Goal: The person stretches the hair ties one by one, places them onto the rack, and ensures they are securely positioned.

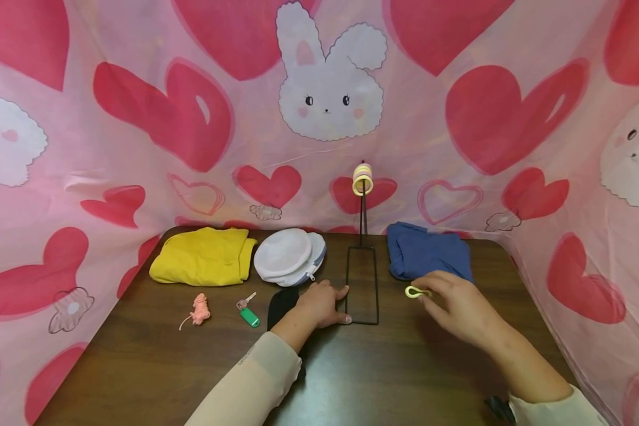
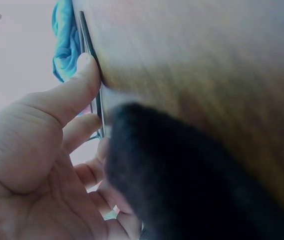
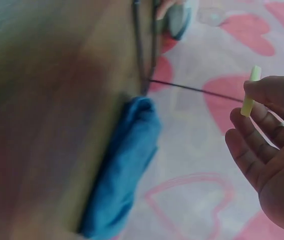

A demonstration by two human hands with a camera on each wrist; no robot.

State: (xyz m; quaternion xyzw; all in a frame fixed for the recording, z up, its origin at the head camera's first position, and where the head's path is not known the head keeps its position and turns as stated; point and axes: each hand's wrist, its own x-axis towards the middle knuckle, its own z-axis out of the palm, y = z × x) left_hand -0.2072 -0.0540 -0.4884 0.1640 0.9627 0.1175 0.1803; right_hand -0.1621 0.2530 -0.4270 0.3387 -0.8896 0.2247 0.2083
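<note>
A black wire stand [image 1: 377,290] has a rectangular base lying on the table and an upright with a stack of yellow and pink hair ties [image 1: 362,180] near its top. My left hand [image 1: 319,303] rests at the base's left side, thumb and a fingertip spread on the wire. In the left wrist view the thumb [image 2: 82,85] lies along the wire. To the right of the stand, my right hand [image 1: 452,305] pinches a pale yellow hair tie [image 1: 414,291] between thumb and fingers, raised over the table; the right wrist view shows the hair tie [image 3: 250,92] edge-on.
Folded yellow cloth [image 1: 205,257], a white zippered mesh bag [image 1: 284,254] and folded blue cloth [image 1: 428,251] line the back. At left lie a pink animal figure [image 1: 200,309] and a key with a green tag [image 1: 249,317]. Some black fabric [image 1: 281,305] sits beside my left hand.
</note>
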